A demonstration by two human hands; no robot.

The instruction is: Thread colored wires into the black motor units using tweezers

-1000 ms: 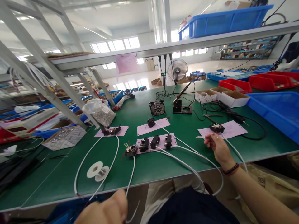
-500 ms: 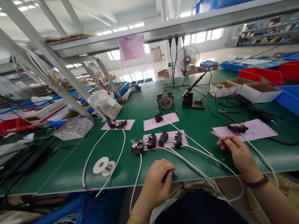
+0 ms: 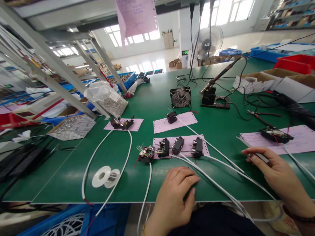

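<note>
My left hand point(image 3: 176, 193) rests at the table's front edge, fingers loosely curled and thumb apart, with nothing visible in it. It is nearest the white cables of several black modules, one of them an open module with loose coloured wires point(image 3: 146, 154). To the right, my right hand point(image 3: 275, 172) has thumb and index tip pinched together; what is between them is too small to make out. A grey metal tool point(image 3: 243, 141) runs behind its fingers. Beyond this hand, an opened black module point(image 3: 277, 135) lies on pink paper point(image 3: 304, 139).
A solder spool point(image 3: 101, 177) lies front left. Farther back are an open module pair point(image 3: 122, 123), a single module point(image 3: 171, 117), a small fan point(image 3: 180, 97), a soldering iron in its stand point(image 3: 215, 98) and pliers point(image 3: 265, 114). A metal rack post point(image 3: 56, 72) slants at left.
The view has moved closer and tilted, so the table items appear larger. Both hands now appear farther right in the picture, and my left thumb and index finger reach nearer the cables.
</note>
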